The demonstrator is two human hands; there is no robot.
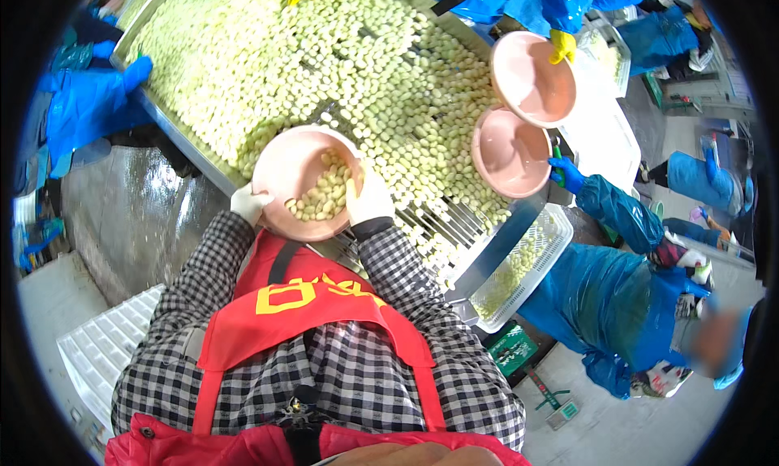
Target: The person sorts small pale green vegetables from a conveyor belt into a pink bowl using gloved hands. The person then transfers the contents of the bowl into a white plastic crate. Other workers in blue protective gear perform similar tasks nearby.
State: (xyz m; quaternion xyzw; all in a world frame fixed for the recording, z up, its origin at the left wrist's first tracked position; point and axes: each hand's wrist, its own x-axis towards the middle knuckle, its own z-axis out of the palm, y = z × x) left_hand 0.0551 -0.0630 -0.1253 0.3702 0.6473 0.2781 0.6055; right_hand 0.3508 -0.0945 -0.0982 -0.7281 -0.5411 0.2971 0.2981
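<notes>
A pink plastic basin is tilted in front of me, with a small heap of pale green oval fruits or beans along its right inner side. My left hand, in a white glove, grips the basin's left rim. On the right rim is my right hand, also in a white glove, its fingers partly over the edge beside the heap. Beyond and around the basin, many more pale green oval pieces cover a metal sorting table with a slatted surface.
Two pink basins stand at the right, near co-workers' gloved hands. A white perforated crate holds more pieces beside the table. A co-worker in a blue apron stands at right, another at left. A white crate lies behind my left side.
</notes>
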